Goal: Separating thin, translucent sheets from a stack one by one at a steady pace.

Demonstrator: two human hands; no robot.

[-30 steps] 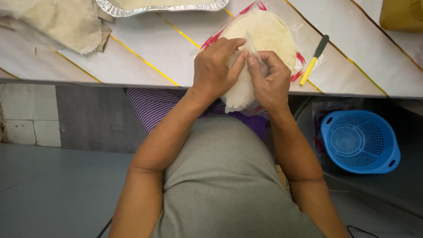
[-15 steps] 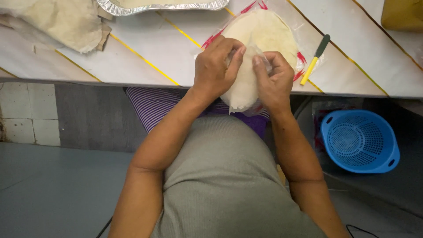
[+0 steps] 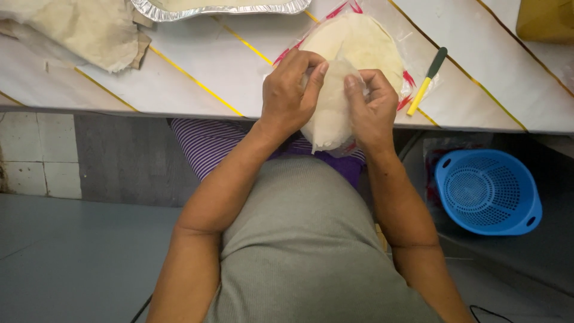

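A stack of thin, pale round wrappers (image 3: 359, 45) lies on a clear plastic bag with red print at the table's near edge. My left hand (image 3: 290, 93) and my right hand (image 3: 372, 107) both pinch one thin translucent wrapper sheet (image 3: 327, 116), which is peeled up from the stack and hangs down over the table edge between them. The fingertips of both hands meet at the sheet's top edge.
A small knife with a yellow and dark handle (image 3: 427, 81) lies right of the stack. A foil tray (image 3: 221, 7) and a crumpled beige cloth (image 3: 78, 27) sit at the back left. A blue perforated basket (image 3: 487, 191) stands on the floor at the right. A yellow container (image 3: 547, 18) sits at the far right.
The peeled sheet has come further off the stack and hangs lower; my hands have shifted slightly along its top edge.
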